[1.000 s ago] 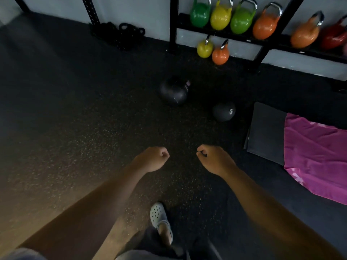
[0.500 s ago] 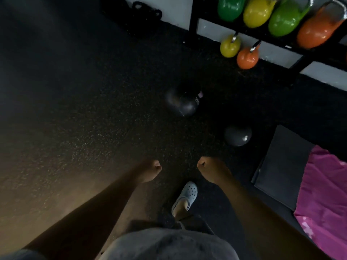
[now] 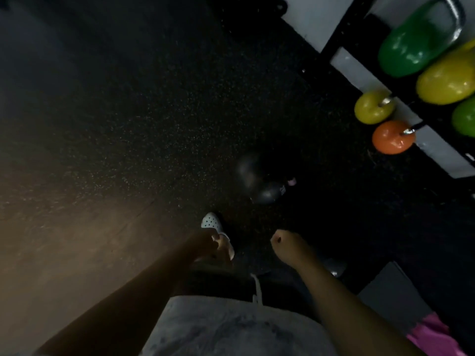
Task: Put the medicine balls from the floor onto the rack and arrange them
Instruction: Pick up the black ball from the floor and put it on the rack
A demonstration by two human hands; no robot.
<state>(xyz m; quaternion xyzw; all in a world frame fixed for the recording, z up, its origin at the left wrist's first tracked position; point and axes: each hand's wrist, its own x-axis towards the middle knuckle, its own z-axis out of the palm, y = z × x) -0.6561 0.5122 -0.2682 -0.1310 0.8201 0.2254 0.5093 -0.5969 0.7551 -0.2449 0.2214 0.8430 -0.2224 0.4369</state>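
Closer now than a second ago: dark medicine ball (image 3: pixel 259 182) lying on the speckled rubber floor (image 3: pixel 128 124), just ahead of the white clog (image 3: pixel 214 227), blurred by head motion. Second, smaller ball (image 3: pixel 332 269) mostly hidden behind the right forearm, beside the grey mat (image 3: pixel 390 294). Both hands curled into loose fists and holding nothing: left hand (image 3: pixel 205 244) low over the clog, right hand (image 3: pixel 289 246) apart from it, short of the nearer ball. Further out, small yellow kettlebell (image 3: pixel 372 107) and orange kettlebell (image 3: pixel 390 137) on the floor under the black rack (image 3: pixel 341 34), with larger green and yellow kettlebells (stretched by the lens) on its shelf. Best approach, probably: squat near, open both hands, cup opposite sides low, lift with the legs.
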